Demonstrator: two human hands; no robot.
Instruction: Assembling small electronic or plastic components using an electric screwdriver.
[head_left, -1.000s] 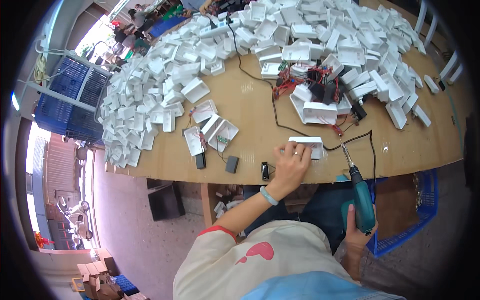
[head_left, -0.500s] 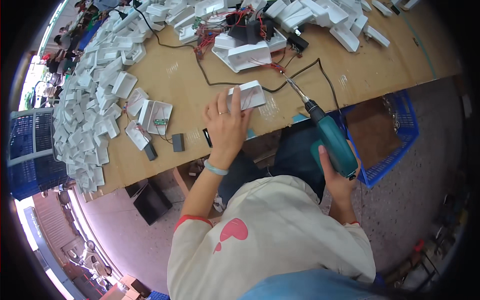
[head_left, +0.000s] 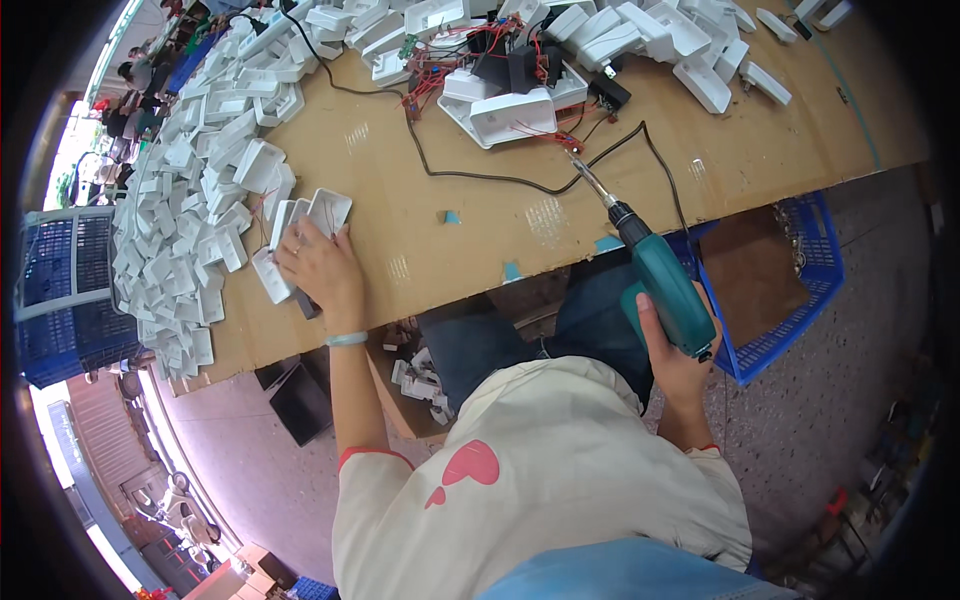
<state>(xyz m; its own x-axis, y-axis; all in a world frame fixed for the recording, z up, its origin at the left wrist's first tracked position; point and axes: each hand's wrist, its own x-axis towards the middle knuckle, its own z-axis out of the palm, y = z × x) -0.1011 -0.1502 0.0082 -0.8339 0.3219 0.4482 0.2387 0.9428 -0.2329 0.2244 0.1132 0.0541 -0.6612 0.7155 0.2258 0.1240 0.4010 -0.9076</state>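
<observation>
With twelve o'clock at the far side of the cardboard-topped table (head_left: 400, 225), I have the left hand (head_left: 325, 268) between nine and ten, palm down over a cluster of white cases (head_left: 270, 276); its fingers hide part of them, and I cannot tell whether they are clamped on one or just resting. An open white case (head_left: 330, 208) lies at ten, just beyond the thumb, and a dark block (head_left: 307, 304) shows near the wrist. Between three and four, my right hand (head_left: 681, 375) is wrapped around the handle of a green power tool (head_left: 675, 290). Its slim metal tip (head_left: 595, 182) points toward a small red part (head_left: 568, 143) at one; I can't make out whether they touch. A blue crate (head_left: 790, 328) stands at three, beside the tool.
</observation>
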